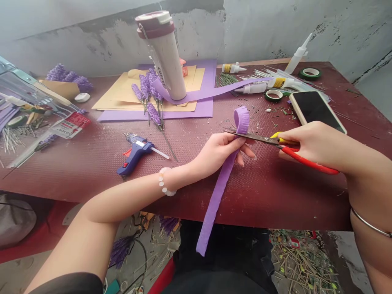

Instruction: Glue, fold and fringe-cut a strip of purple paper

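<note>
Between the thumb and fingers of my left hand (225, 145) is a purple paper strip (214, 200). Its long end hangs past the table's front edge, and its curled upper end shows a row of fine cuts along one side. My right hand (315, 145) grips scissors (309, 160) with red and yellow handles. The dark blades cross the strip just above my left thumb; whether they are parted there I cannot make out. A blue glue gun (136, 155) lies left of my left hand, a glue stick poking from its back.
A tall cup (167, 61) stands on a second purple strip (211, 94) at the back. Purple flower stems (150, 92) lie beside it on brown and purple sheets. A phone (317, 110), green tape rolls (310, 73), glue bottles (298, 55) and wires are at right. A clear container (33, 90) is at left.
</note>
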### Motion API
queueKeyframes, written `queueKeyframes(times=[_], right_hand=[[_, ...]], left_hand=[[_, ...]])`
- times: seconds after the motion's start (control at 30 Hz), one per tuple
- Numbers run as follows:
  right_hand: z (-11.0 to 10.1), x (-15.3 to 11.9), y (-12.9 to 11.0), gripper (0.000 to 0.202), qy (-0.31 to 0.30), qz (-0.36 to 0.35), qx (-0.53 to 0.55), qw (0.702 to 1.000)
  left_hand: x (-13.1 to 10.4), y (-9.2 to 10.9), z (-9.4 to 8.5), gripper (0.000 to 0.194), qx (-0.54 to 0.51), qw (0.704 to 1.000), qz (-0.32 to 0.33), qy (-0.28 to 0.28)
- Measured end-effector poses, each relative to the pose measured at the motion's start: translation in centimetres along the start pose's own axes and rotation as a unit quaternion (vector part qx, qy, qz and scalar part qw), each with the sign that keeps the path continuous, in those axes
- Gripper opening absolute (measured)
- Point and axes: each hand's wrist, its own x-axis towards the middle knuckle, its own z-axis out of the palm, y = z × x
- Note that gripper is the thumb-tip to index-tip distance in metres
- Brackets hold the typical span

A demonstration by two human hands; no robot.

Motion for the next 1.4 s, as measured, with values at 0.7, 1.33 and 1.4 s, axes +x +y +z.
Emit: queueKeyframes(times=[0.7,1.33,1.4], right_hand=[[-2.0,0.0,-1.4,0.035,-0.145,0.043,0.128,0.980],[-1.4,0.3,-0.5,0.074,-0.071,0.062,0.102,0.990],[-1.4,0.3,-0.8,0.074,-0.062,0.071,0.086,0.992]], left_hand=[[-0.6,0.1,0.0,0.028,-0.059,0.997,0.004,-0.054],[0.0,0.2,-0.1,0.024,-0.026,0.999,0.019,0.027],[0.0,0.2,0.0,0.026,-0.022,0.998,0.020,0.048]])
